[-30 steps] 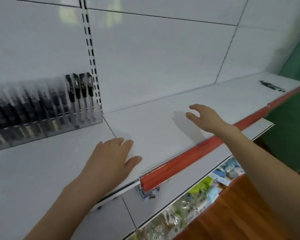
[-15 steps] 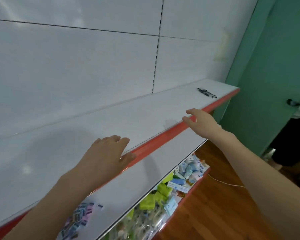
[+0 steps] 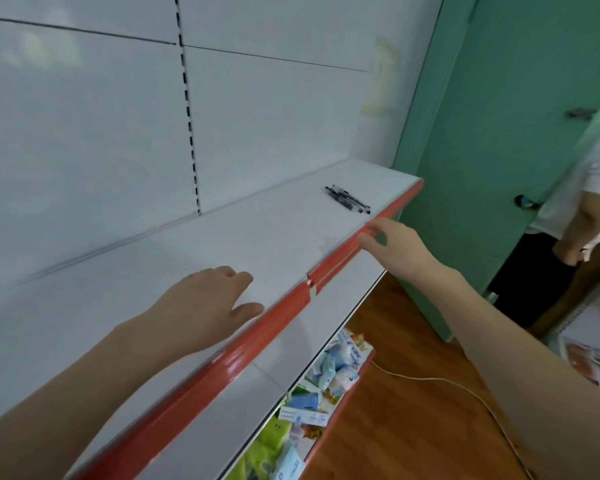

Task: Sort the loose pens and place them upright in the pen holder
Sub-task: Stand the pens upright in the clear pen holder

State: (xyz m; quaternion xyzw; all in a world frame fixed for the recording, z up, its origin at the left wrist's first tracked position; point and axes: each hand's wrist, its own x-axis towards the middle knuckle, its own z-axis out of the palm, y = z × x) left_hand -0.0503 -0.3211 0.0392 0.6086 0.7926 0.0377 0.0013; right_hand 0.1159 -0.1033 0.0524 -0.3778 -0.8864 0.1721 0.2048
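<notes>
Here the left forearm comes in from the lower left, and the left hand [image 3: 205, 306] lies palm down on the white shelf [image 3: 101, 289]. Its fingers are straight and relaxed and grip nothing, and its thumb sits just beside the red edge strip [image 3: 222, 362] along the shelf's front. Below the strip, a lower shelf holds a jumble of small packets [image 3: 326, 372] in blue, white and green.

Further right, the right arm stretches out long from the lower right corner. The right hand [image 3: 392, 244] is at the red strip, with its fingers loosely spread, thumb and forefinger apart, holding nothing.

Just beyond that hand, not touching it, a few black pens [image 3: 349, 199] lie flat and side by side on the shelf near its right end. How many there are is too small to tell.

A thin white cable [image 3: 430, 379] trails across the wooden floor. Beside the green door [image 3: 516, 133], another person [image 3: 582, 202] stands at the right edge.
</notes>
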